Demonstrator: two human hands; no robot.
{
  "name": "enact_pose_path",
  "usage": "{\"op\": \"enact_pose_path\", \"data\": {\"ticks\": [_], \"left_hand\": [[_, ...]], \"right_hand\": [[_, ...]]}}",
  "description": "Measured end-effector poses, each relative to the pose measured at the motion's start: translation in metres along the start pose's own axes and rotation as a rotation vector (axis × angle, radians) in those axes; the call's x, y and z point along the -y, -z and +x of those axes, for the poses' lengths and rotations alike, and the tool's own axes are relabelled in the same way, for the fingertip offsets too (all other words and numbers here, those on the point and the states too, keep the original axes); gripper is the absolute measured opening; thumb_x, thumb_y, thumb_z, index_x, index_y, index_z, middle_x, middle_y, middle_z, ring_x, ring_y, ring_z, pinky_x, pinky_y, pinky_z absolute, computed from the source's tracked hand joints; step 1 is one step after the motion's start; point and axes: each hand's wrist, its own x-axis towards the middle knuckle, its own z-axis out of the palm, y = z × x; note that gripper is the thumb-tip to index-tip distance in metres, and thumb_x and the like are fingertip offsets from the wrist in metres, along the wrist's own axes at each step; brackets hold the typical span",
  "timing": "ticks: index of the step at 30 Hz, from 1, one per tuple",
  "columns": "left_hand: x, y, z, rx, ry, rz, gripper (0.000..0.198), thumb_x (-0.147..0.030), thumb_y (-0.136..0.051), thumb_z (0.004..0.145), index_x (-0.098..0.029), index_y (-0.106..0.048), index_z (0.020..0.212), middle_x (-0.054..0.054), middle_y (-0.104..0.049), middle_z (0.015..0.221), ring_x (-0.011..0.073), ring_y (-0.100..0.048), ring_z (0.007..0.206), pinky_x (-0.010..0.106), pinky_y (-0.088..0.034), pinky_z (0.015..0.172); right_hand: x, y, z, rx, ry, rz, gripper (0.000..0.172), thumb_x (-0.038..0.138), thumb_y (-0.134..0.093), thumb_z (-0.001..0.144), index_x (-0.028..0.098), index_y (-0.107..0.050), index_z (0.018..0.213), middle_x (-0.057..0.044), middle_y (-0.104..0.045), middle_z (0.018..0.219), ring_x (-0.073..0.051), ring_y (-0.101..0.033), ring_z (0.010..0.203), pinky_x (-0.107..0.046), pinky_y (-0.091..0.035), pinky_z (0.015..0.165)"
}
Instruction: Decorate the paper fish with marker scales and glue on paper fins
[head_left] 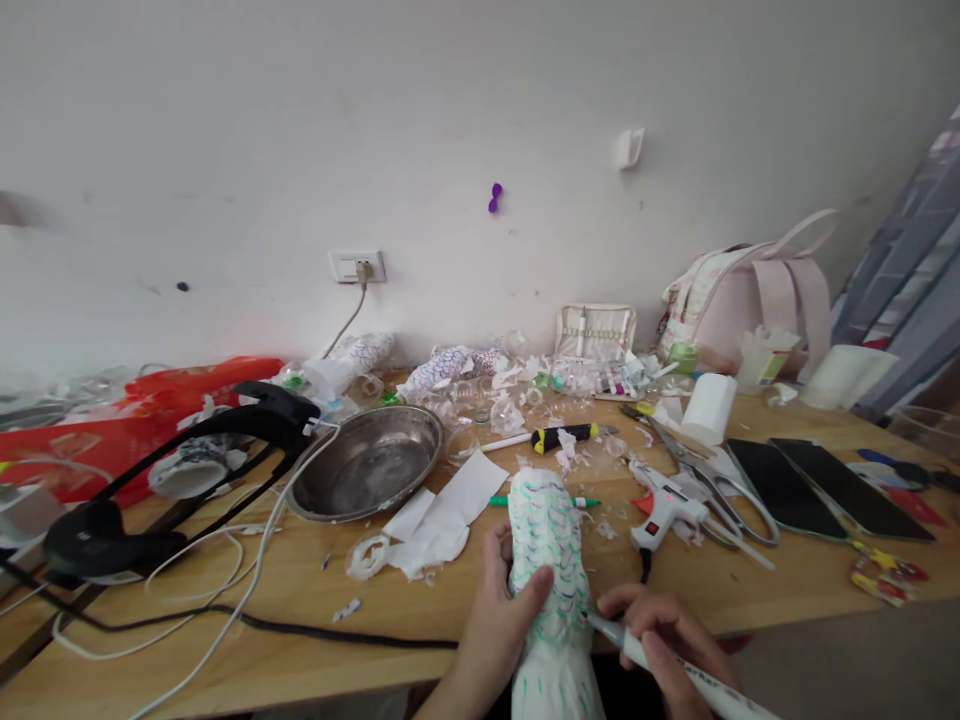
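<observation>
At the lower centre of the frame, the left hand [504, 600] curls round the white patterned form [547, 535] while the right hand [667, 635] grips a marker [724, 695] tip-first at its side, where steady support and light pressure should suit the rounded surface.

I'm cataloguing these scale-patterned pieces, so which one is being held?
The white piece with green and purple scales, gripped by the left hand; the other patterned pieces lie farther back, near the wall.
</observation>
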Motion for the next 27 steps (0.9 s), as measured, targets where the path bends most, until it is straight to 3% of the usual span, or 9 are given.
{"op": "enact_pose_path", "data": {"ticks": [4, 8, 10, 14, 18, 23, 27], "left_hand": [[-0.003, -0.001, 0.001, -0.043, -0.012, -0.037, 0.064, -0.055, -0.068, 0.069, -0.021, -0.038, 0.115, 0.013, -0.063, 0.116, 0.0312, -0.059, 0.112, 0.045, -0.044, 0.096], [-0.003, -0.002, 0.003, -0.054, -0.029, -0.067, 0.072, -0.054, -0.075, 0.061, -0.021, -0.041, 0.115, 0.015, -0.060, 0.123, 0.0326, -0.055, 0.118, 0.045, -0.041, 0.099], [-0.004, -0.003, 0.003, -0.059, -0.019, -0.105, 0.070, -0.057, -0.073, 0.062, -0.020, -0.044, 0.114, 0.014, -0.061, 0.121, 0.0324, -0.055, 0.117, 0.045, -0.042, 0.099], [-0.005, -0.001, 0.004, -0.122, 0.040, -0.197, 0.054, -0.060, -0.057, 0.076, -0.018, -0.054, 0.109, 0.013, -0.064, 0.117, 0.0307, -0.056, 0.115, 0.044, -0.042, 0.099], [-0.006, 0.001, 0.003, -0.074, 0.077, -0.170, 0.051, -0.051, -0.065, 0.074, -0.018, -0.057, 0.111, 0.012, -0.064, 0.120, 0.0312, -0.054, 0.117, 0.044, -0.039, 0.102], [-0.008, 0.000, 0.003, 0.009, 0.032, -0.052, 0.062, -0.055, -0.063, 0.074, -0.019, -0.050, 0.122, 0.014, -0.057, 0.131, 0.0322, -0.048, 0.126, 0.045, -0.035, 0.106], [-0.007, 0.001, 0.002, 0.026, -0.002, 0.034, 0.065, -0.053, -0.057, 0.080, -0.020, -0.037, 0.132, 0.014, -0.048, 0.141, 0.0296, -0.041, 0.132, 0.044, -0.032, 0.109]], "right_hand": [[-0.002, -0.003, -0.003, -0.054, 0.014, 0.036, 0.024, 0.036, -0.055, 0.088, 0.023, -0.063, 0.070, -0.004, -0.072, 0.082, -0.018, -0.069, 0.072, -0.020, -0.055, 0.058], [0.000, -0.004, 0.000, 0.042, 0.228, -0.037, 0.009, 0.026, -0.055, 0.088, 0.024, -0.062, 0.082, -0.006, -0.071, 0.084, -0.022, -0.070, 0.084, -0.026, -0.056, 0.070], [0.002, -0.006, 0.002, 0.055, 0.261, -0.090, 0.007, 0.024, -0.054, 0.087, 0.025, -0.060, 0.085, -0.005, -0.072, 0.090, -0.021, -0.070, 0.088, -0.025, -0.056, 0.074], [0.004, -0.008, 0.003, -0.019, 0.148, -0.159, 0.008, 0.025, -0.055, 0.087, 0.026, -0.061, 0.083, -0.002, -0.074, 0.095, -0.017, -0.071, 0.088, -0.018, -0.055, 0.075], [-0.003, -0.004, 0.001, -0.033, 0.059, -0.110, 0.010, 0.025, -0.056, 0.087, 0.026, -0.064, 0.080, -0.002, -0.074, 0.094, -0.017, -0.071, 0.089, -0.018, -0.056, 0.071], [-0.012, 0.000, -0.002, -0.053, 0.027, -0.024, 0.011, 0.028, -0.059, 0.086, 0.023, -0.066, 0.079, -0.007, -0.074, 0.095, -0.023, -0.071, 0.090, -0.025, -0.058, 0.070], [-0.012, 0.000, -0.003, -0.028, 0.010, 0.074, 0.012, 0.030, -0.056, 0.089, 0.026, -0.064, 0.081, -0.004, -0.074, 0.096, -0.022, -0.070, 0.091, -0.025, -0.058, 0.073]]}}
